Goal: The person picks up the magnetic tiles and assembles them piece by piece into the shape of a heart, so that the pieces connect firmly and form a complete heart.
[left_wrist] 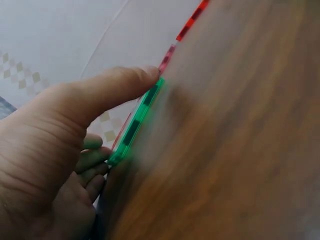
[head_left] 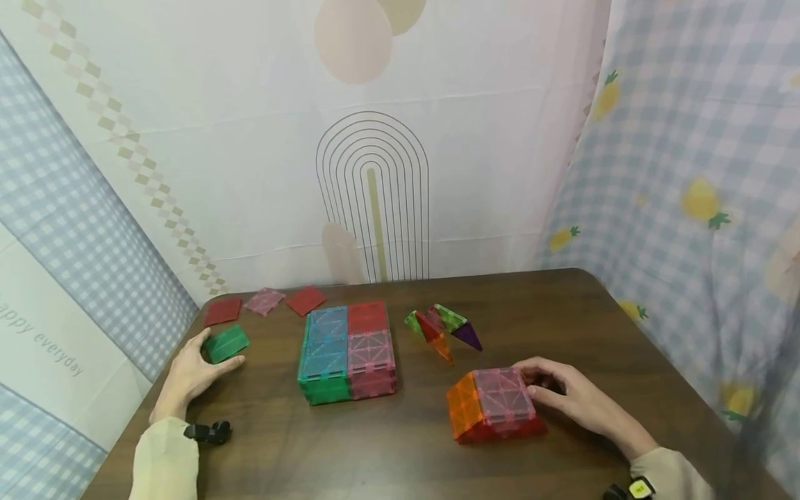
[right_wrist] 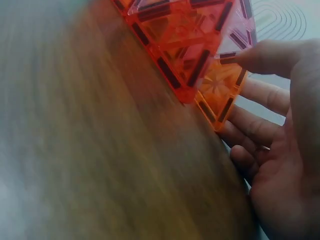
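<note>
On the table's left side my left hand (head_left: 191, 371) reaches round a green magnetic tile (head_left: 226, 344). Its thumb and fingers are spread at the tile's edges. In the left wrist view the green tile (left_wrist: 137, 120) lies flat, with the thumb tip at one end. My right hand (head_left: 571, 396) holds the right side of a small magnetic-tile block (head_left: 505, 396) with a pink top and orange and red sides. In the right wrist view the thumb touches the edge where an orange tile (right_wrist: 220, 85) meets the pink one, with fingers behind.
A larger box of blue, red, pink and green tiles (head_left: 328, 340) stands mid-table. Behind the small block is a spiky group of green, red, orange and purple tiles (head_left: 440, 326). Red tiles (head_left: 223, 312) and a pink tile (head_left: 265, 301) lie along the back left edge.
</note>
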A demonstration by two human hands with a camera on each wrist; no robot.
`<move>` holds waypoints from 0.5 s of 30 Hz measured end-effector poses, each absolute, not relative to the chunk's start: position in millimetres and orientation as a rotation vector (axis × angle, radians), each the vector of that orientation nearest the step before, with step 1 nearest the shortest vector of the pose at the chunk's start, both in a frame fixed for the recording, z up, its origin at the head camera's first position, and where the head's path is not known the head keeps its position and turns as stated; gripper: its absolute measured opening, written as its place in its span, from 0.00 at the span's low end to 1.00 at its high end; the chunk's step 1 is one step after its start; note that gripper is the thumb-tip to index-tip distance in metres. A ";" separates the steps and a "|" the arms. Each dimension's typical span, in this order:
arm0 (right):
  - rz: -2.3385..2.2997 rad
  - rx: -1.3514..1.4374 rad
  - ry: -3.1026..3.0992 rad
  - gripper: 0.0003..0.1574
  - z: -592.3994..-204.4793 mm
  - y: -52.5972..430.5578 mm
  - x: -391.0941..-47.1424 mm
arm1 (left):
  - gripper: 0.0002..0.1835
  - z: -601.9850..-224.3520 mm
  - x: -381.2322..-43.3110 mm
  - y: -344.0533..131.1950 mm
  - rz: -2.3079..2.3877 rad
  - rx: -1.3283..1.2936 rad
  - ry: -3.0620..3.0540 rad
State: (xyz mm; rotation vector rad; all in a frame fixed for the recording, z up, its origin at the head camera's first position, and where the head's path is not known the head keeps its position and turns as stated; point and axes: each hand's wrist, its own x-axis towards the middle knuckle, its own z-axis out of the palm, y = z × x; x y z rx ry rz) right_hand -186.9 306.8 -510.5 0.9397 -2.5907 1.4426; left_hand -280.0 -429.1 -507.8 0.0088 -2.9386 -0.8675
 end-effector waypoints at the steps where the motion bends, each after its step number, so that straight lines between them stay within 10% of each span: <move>1: 1.465 0.959 -2.587 0.23 -509.6 308.0 -187.1 | 0.66 -507.6 -279.7 -430.5 -0.860 0.010 -2.944; 15: 1.555 0.985 -2.588 0.24 -507.8 309.9 -186.1 | 0.49 -510.3 -275.4 -433.1 -0.933 0.056 -2.883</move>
